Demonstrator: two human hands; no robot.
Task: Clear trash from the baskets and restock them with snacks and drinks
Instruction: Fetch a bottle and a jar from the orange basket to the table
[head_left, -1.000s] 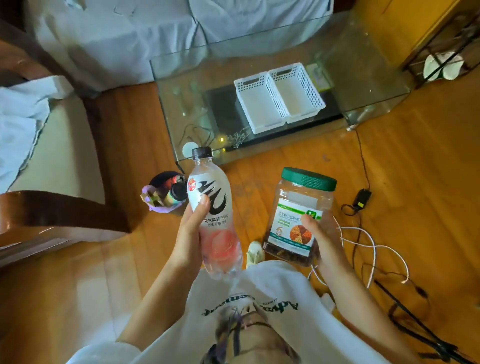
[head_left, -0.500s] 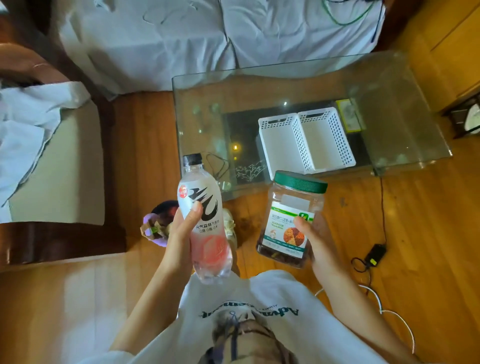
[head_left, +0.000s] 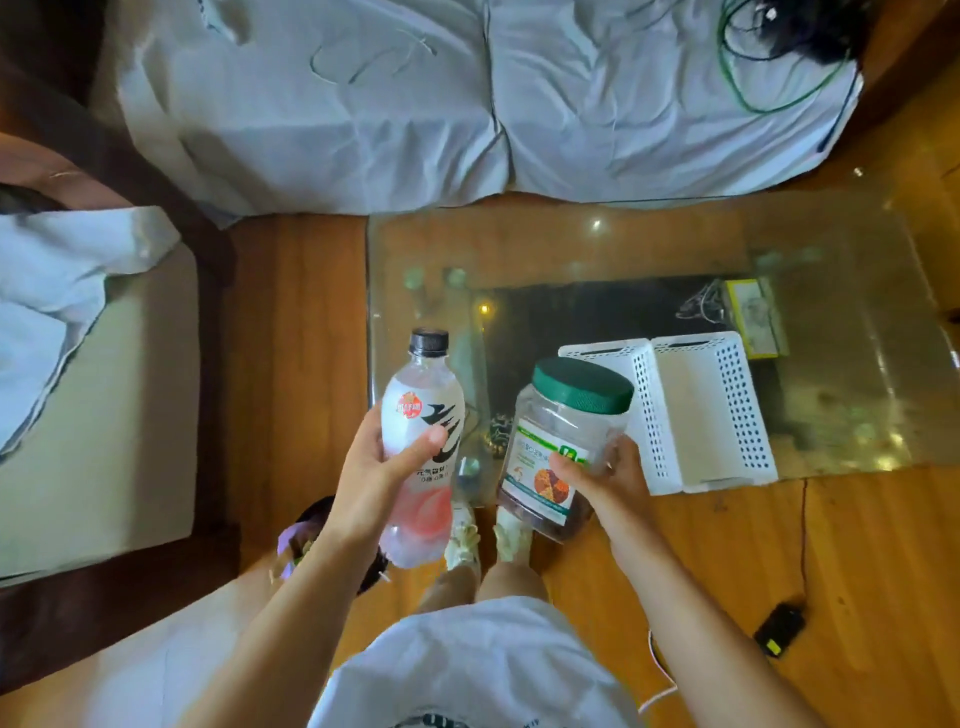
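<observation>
Place: a home living room.
Seating: sheet-covered sofa (head_left: 467, 93), cushioned wooden armchair (head_left: 93, 405).
Floor: wooden floorboards (head_left: 296, 312).
Worktop: low glass worktop (head_left: 649, 244).

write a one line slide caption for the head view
Left hand holds a drink bottle, right hand a snack jar, beside two empty white baskets.

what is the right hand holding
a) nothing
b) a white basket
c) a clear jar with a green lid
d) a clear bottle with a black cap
c: the right hand grips a clear jar with a green lid, held in the air near the two white baskets, while the black-capped bottle is in the left hand.
</observation>
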